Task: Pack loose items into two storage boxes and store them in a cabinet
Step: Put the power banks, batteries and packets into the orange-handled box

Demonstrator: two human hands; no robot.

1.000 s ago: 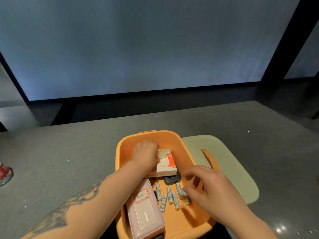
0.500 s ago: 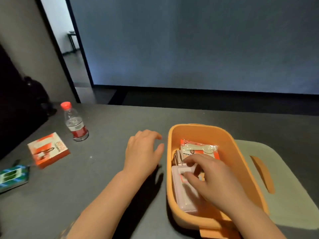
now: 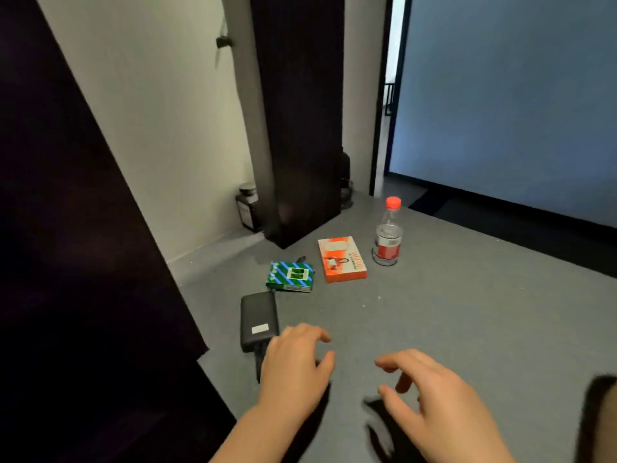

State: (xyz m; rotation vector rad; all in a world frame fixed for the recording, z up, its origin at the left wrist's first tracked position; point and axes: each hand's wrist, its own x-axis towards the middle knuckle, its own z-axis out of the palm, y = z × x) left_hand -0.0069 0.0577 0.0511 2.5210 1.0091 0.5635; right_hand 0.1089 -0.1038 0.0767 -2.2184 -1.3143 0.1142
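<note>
Hands hover low in the frame, both empty with fingers loosely spread: your left hand [image 3: 295, 369] sits just beside the black power bank [image 3: 258, 320], likely the next pick, and your right hand [image 3: 430, 396] waits apart. Above them lie a green box [image 3: 290, 276], an orange box [image 3: 342, 259] and a bottle [image 3: 388, 235], still loose on the tabletop [image 3: 467, 312]. Neither storage box shows. The tabletop's left edge runs close by the power bank; open room lies to the right.

2 bare forearms, no sleeves, rings or watch.
</note>
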